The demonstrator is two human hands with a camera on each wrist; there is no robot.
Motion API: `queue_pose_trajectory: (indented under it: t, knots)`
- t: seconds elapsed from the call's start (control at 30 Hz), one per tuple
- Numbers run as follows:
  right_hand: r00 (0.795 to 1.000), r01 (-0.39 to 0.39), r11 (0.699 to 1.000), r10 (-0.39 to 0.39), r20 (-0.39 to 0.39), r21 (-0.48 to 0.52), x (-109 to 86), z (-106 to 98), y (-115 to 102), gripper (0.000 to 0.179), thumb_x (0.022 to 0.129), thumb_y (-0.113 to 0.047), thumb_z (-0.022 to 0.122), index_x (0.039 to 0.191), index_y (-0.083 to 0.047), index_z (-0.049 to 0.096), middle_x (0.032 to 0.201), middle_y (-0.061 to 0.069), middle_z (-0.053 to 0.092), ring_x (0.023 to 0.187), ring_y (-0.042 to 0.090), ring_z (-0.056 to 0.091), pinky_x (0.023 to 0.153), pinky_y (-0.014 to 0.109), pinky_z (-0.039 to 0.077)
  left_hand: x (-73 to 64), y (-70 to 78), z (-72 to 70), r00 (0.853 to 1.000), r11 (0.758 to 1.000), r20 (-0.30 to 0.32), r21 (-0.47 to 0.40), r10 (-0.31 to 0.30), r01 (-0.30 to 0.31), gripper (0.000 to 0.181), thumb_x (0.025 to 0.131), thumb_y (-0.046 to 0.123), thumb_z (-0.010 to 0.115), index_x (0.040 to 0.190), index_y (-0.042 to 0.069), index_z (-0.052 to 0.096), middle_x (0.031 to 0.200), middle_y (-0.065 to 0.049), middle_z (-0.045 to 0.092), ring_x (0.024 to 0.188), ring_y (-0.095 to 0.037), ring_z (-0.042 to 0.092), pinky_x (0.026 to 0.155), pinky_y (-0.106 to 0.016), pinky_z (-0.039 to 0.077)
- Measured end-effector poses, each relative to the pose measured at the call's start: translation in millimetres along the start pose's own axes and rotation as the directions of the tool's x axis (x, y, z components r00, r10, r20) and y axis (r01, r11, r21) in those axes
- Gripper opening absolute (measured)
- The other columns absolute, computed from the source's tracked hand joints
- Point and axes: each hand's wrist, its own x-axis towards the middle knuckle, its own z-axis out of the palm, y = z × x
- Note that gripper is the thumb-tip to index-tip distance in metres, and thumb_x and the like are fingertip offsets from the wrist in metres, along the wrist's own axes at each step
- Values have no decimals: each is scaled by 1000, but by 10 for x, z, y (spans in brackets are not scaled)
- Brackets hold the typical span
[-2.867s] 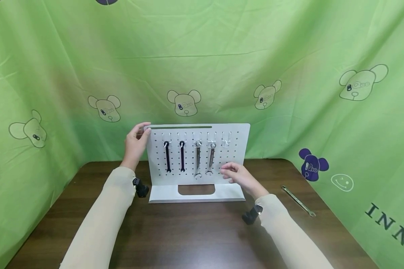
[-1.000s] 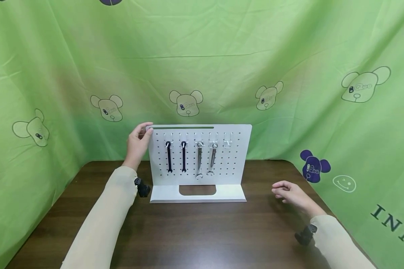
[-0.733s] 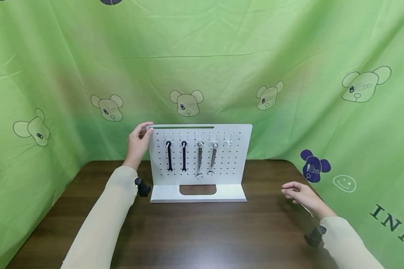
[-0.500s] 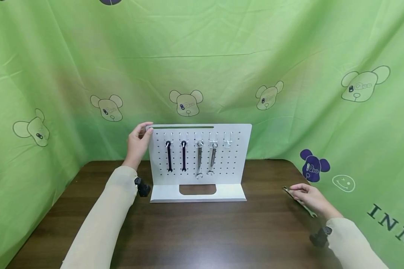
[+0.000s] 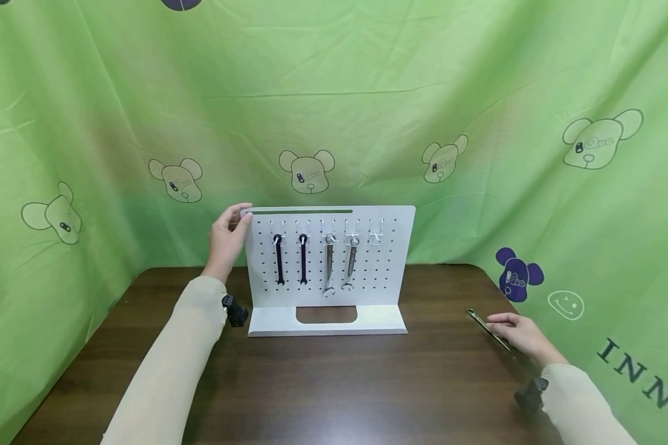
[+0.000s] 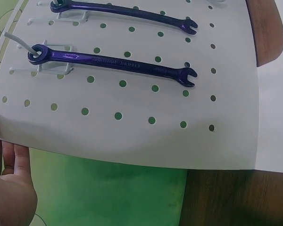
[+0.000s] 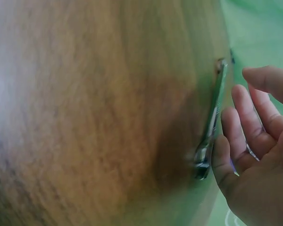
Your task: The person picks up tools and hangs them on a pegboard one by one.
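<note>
My left hand point(image 5: 225, 244) pinches the upper left corner of a white pegboard stand point(image 5: 391, 269), thumb in front and fingers behind. Two dark purple combination wrenches point(image 6: 113, 62) and two silver ones point(image 5: 329, 266) hang on its hooks. The rightmost hook point(image 5: 375, 237) bears nothing. At the table's right side, my right hand point(image 5: 522, 335) is beside a loose silver combination wrench point(image 5: 483, 323). In the right wrist view its loosely bent fingertips lie close along this wrench point(image 7: 215, 113), with the thumb held apart; whether they touch it is unclear.
The pegboard's base stands on a brown wooden table point(image 5: 323, 389), towards the back. A green curtain point(image 5: 334, 117) with printed bear heads hangs behind and along both sides, close to the table's right edge.
From near the pegboard, my right hand has moved right to the loose wrench. That wrench now looks narrower, as if tipped on its edge. My left hand has stayed on the board's corner.
</note>
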Motion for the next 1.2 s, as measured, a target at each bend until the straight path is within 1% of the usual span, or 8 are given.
queue_pose_trajectory:
  t: [0.23,0.33,0.47,0.6,0.7,0.87,1.03,1.2]
  knots:
    - [999,-30,999,30,-12,-16,27,-8,87,48,99,-19,63,125,19,52,103,17,70,77,7,59,68,25,49,6,-6,5,1000,1000,-6,8,-7,7,28,100,25,64,127,17,67,113,-12,66,95,-18,57,81,-30,49]
    - [999,-47,998,46,-14,-37,27,-10,86,49,99,-21,63,126,19,52,104,17,69,78,8,58,68,25,49,7,-6,6,1000,1000,-7,12,-10,11,28,100,24,64,128,17,67,112,-11,65,94,-18,56,80,-29,49]
    - [998,-70,997,70,0,-29,19,2,71,50,97,-20,63,126,19,52,101,16,69,78,10,58,67,26,49,2,-7,7,1000,1000,-3,18,-12,12,28,101,24,63,128,17,67,111,-11,64,94,-17,56,80,-29,48]
    - [998,-66,997,66,1,-34,27,32,80,49,94,-18,67,123,19,54,97,13,70,76,12,57,65,29,49,2,-14,8,1000,1000,-7,14,-8,8,28,101,24,64,128,17,67,109,-11,64,92,-18,55,79,-29,48]
    - [997,-79,994,78,-7,-77,42,43,100,47,93,-20,69,121,17,57,93,9,69,75,13,55,64,30,47,5,-15,14,1000,1000,-5,13,-4,4,28,100,24,64,127,17,67,109,-11,64,92,-18,56,79,-29,49]
    - [995,-98,986,98,-8,-136,60,34,94,46,94,-27,69,115,14,63,93,8,69,78,16,55,67,33,46,8,-12,23,1000,1000,-2,17,-3,3,28,101,24,64,128,17,67,109,-11,63,92,-18,56,79,-29,49]
    - [993,-117,982,117,-7,-149,56,52,97,44,94,-30,69,111,11,68,92,7,69,77,16,55,66,33,46,4,-14,22,1000,999,-4,30,-18,18,28,101,25,63,128,18,67,108,-10,62,91,-18,55,78,-30,49]
    - [991,-134,984,133,-12,-115,81,73,112,41,93,-28,68,108,10,69,88,5,68,75,16,54,64,33,46,0,-14,19,1000,1000,-12,24,-19,19,28,101,25,63,128,18,67,109,-10,63,92,-18,55,79,-29,49]
